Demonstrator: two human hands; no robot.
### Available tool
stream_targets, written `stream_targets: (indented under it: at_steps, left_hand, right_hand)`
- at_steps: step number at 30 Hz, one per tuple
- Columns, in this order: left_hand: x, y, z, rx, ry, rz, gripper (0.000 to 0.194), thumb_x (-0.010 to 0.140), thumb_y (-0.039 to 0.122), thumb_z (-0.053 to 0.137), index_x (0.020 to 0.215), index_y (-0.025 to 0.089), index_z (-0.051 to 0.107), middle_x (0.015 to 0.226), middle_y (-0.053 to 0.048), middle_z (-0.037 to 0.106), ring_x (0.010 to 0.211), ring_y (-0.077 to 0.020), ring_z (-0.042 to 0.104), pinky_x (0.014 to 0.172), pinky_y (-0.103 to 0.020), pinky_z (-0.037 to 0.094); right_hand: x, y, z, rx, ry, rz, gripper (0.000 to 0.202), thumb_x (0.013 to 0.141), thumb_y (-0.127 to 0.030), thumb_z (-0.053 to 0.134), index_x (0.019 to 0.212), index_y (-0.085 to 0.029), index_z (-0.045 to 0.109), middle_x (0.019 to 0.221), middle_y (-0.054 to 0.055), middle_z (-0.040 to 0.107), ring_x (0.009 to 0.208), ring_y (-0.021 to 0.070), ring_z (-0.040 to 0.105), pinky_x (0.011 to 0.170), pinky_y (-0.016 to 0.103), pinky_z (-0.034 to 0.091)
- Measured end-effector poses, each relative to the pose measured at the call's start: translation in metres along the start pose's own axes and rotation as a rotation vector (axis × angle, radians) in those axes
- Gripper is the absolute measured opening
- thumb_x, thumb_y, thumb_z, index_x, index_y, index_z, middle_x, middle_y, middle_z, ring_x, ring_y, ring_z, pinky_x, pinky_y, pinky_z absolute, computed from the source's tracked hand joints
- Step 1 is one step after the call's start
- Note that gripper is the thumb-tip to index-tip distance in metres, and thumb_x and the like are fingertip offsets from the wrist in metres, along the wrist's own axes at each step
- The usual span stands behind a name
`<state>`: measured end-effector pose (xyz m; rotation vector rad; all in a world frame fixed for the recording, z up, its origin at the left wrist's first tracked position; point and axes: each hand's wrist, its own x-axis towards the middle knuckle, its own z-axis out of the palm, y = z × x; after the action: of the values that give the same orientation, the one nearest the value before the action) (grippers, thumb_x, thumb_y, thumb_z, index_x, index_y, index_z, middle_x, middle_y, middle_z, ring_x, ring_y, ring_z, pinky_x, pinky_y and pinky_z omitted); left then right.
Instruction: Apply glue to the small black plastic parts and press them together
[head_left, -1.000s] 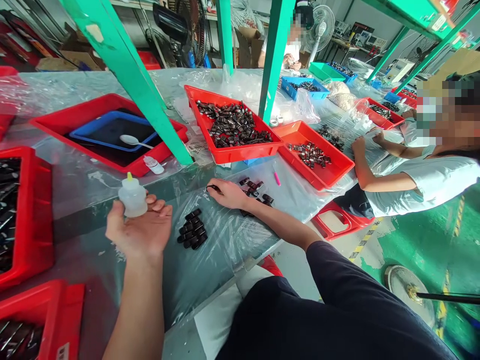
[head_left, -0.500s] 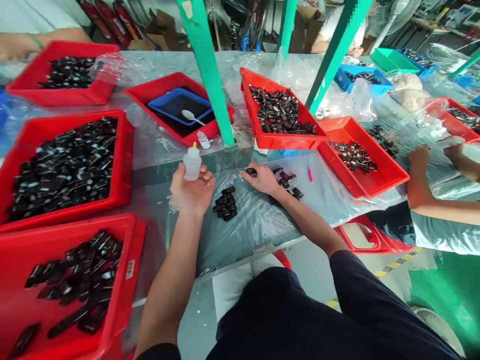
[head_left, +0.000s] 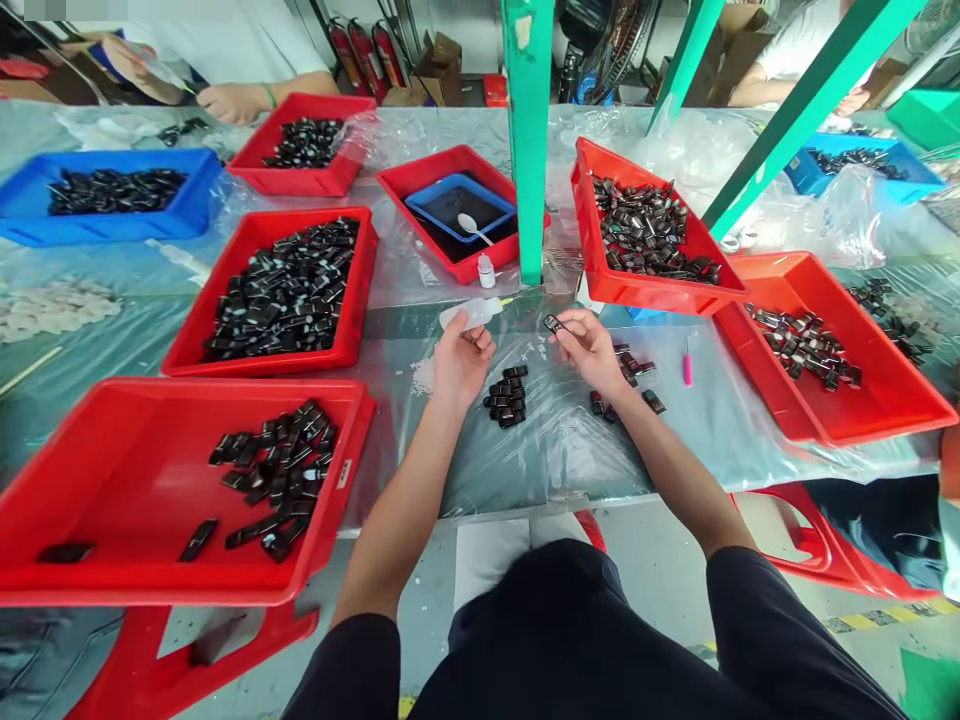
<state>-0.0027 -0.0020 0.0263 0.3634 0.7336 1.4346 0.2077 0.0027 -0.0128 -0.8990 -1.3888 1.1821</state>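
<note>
My left hand [head_left: 463, 365] is closed around a translucent squeeze bottle [head_left: 474, 314] with a yellow tip, tilted so that the tip points right. Between the fingertips of my right hand [head_left: 592, 350] is a small black plastic part [head_left: 553, 324], held up near the bottle's tip but apart from it. On the plastic-covered table below lies a tight cluster of black parts [head_left: 507, 398]. More loose parts [head_left: 634, 362] lie beside and partly behind my right wrist. A small white bottle [head_left: 486, 271] stands beyond my left hand.
Red bins of black parts stand left [head_left: 363, 300], front left [head_left: 150, 395], back right [head_left: 675, 296] and right [head_left: 892, 420]. Behind my hands, a red bin [head_left: 397, 190] holds a blue tray and spoon. A green post [head_left: 531, 150] rises ahead. A pink-handled tool [head_left: 688, 368] lies right. Other people work nearby.
The view has swung left. The squeeze bottle has gone from upright to lying over, tip to the right. My right hand has raised the black part towards it.
</note>
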Motion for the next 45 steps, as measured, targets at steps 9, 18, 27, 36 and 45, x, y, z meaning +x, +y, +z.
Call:
stream_targets:
  at_steps: [9,18,27,36,45]
  left_hand:
    - [0.001,-0.013,-0.007,0.196,-0.065,0.147,0.043,0.072,0.048,0.088,0.069,0.018,0.057,0.059,0.005,0.045,0.051,-0.0072,0.044,0.049,-0.024,0.034]
    - [0.001,-0.015,-0.007,0.301,-0.064,0.226,0.047,0.071,0.05,0.087,0.065,0.018,0.053,0.058,0.004,0.046,0.05,-0.0074,0.045,0.049,-0.025,0.032]
    - [0.001,-0.016,-0.01,0.367,-0.071,0.278,0.044,0.068,0.051,0.087,0.069,0.017,0.06,0.058,0.004,0.05,0.052,-0.0069,0.048,0.051,-0.022,0.035]
    - [-0.001,-0.012,-0.01,0.354,-0.099,0.274,0.044,0.066,0.052,0.089,0.083,0.015,0.074,0.059,0.003,0.051,0.052,-0.0075,0.049,0.05,-0.021,0.037]
    - [0.004,-0.012,-0.016,0.346,-0.126,0.316,0.037,0.066,0.048,0.089,0.08,0.016,0.075,0.058,0.003,0.05,0.051,-0.0075,0.045,0.049,-0.022,0.035]
  right_hand:
    - [-0.005,-0.012,0.006,0.09,-0.029,0.085,0.052,0.081,-0.065,0.078,0.11,-0.025,0.061,0.086,0.001,0.072,0.055,0.0094,0.051,0.046,0.023,0.035]
    - [-0.006,-0.016,0.007,0.063,-0.032,0.063,0.05,0.082,-0.064,0.077,0.11,-0.025,0.063,0.085,0.001,0.073,0.054,0.0096,0.051,0.048,0.024,0.038]
    - [-0.008,-0.02,0.007,-0.068,-0.025,-0.009,0.048,0.086,-0.066,0.072,0.109,-0.024,0.067,0.082,0.002,0.072,0.056,0.0107,0.051,0.052,0.026,0.044]
    - [-0.011,-0.024,0.008,-0.108,-0.013,-0.041,0.044,0.088,-0.063,0.07,0.108,-0.024,0.068,0.081,0.002,0.073,0.057,0.0115,0.052,0.051,0.027,0.044]
    - [-0.014,-0.027,0.008,-0.161,-0.019,-0.037,0.043,0.09,-0.061,0.069,0.109,-0.023,0.071,0.08,0.002,0.073,0.059,0.012,0.054,0.053,0.026,0.043]
